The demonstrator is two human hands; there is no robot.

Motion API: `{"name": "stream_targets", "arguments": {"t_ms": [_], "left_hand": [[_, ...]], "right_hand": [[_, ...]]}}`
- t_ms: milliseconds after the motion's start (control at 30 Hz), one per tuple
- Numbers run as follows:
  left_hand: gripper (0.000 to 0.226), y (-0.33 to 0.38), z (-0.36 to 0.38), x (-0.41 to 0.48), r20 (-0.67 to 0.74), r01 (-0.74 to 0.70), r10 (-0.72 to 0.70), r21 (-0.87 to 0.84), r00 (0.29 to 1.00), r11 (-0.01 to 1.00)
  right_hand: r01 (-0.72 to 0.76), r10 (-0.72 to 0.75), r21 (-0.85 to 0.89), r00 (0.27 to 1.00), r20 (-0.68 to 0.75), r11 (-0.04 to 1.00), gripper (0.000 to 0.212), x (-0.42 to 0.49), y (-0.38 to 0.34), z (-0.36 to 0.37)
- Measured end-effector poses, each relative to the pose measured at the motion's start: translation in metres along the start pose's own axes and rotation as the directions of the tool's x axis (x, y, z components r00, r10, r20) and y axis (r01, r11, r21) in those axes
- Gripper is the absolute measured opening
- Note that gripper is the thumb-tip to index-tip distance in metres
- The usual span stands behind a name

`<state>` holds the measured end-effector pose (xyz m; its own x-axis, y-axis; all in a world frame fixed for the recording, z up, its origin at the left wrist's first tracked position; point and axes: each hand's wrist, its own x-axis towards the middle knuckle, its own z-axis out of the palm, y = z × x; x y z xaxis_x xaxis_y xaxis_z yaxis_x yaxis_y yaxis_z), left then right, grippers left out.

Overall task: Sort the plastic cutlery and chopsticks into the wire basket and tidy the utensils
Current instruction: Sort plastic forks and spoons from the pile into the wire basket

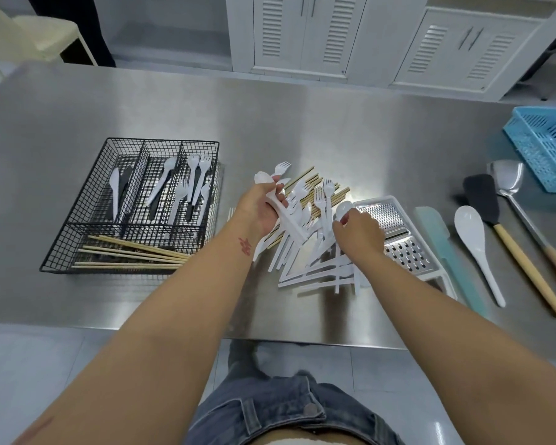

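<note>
- Left hand (264, 208) curled around a bunch of white plastic cutlery, spoon bowls and one fork head sticking out past the fingers; handles run down under the palm.
- Right hand (358, 228) pinching a single white spoon (343, 209) by the neck, fingertips closed on it, just right of the left hand.
- Between and below both hands: loose cutlery pile (308, 239), all white, forks and spoons crossed at mixed angles, handles fanned toward the table's near edge.
- Under the pile, past the fingers: loose chopsticks (315, 184), tan wood, only partly showing.
- Left of the left hand: black wire basket (77, 220) with compartments; white and black pieces in the upper slots, sorted chopsticks (132, 255) lying crosswise in the near one.
- Black pieces in the basket blend into the mesh, so their type is hard to make out.
- Just right of the right hand: grater (398, 226) in a white frame, its lower part behind the forearm.
- Further right in a row: pale blue spatula (443, 248), white rice paddle (472, 239), black turner (485, 200) with wood handle, steel turner (511, 184) cut off at the frame edge.
- Far right: blue basket (549, 146), also cropped.
- Everything sits on a steel table (77, 303).
</note>
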<state>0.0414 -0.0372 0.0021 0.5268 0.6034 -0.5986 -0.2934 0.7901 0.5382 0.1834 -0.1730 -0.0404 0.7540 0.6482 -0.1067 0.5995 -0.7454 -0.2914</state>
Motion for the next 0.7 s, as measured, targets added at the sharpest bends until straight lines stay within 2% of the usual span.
{"name": "stream_targets", "arguments": {"t_ms": [100,200,467,567,633,700], "left_hand": [[0.020,-0.001,0.001,-0.002,0.024,0.009,-0.009,-0.016,1.000,1.000],[0.019,0.003,-0.004,-0.002,0.033,0.032,-0.031,-0.029,0.999,0.999],[0.019,0.009,-0.010,0.005,0.014,0.037,-0.038,0.013,0.999,0.999],[0.017,0.008,-0.007,0.006,0.009,0.037,-0.038,0.030,0.999,0.999],[0.018,0.008,-0.006,0.007,0.004,0.038,-0.039,0.039,0.999,0.999],[0.018,0.007,-0.005,0.007,-0.001,0.038,-0.038,0.046,0.999,0.998]], "right_hand": [[-0.057,0.059,-0.126,0.998,0.014,0.990,0.033,0.003,-0.004,-0.002],[-0.099,0.104,-0.167,0.994,0.026,0.981,0.033,0.007,-0.009,0.000],[-0.170,0.180,-0.106,0.979,0.095,0.980,0.029,0.015,-0.019,0.001],[-0.191,0.192,-0.013,0.977,0.089,0.981,0.033,0.017,-0.019,0.000],[-0.224,0.217,0.127,0.974,0.069,0.966,0.039,0.021,-0.021,-0.002],[-0.215,0.219,0.286,0.976,0.018,0.934,0.037,0.024,-0.020,-0.010]]}}
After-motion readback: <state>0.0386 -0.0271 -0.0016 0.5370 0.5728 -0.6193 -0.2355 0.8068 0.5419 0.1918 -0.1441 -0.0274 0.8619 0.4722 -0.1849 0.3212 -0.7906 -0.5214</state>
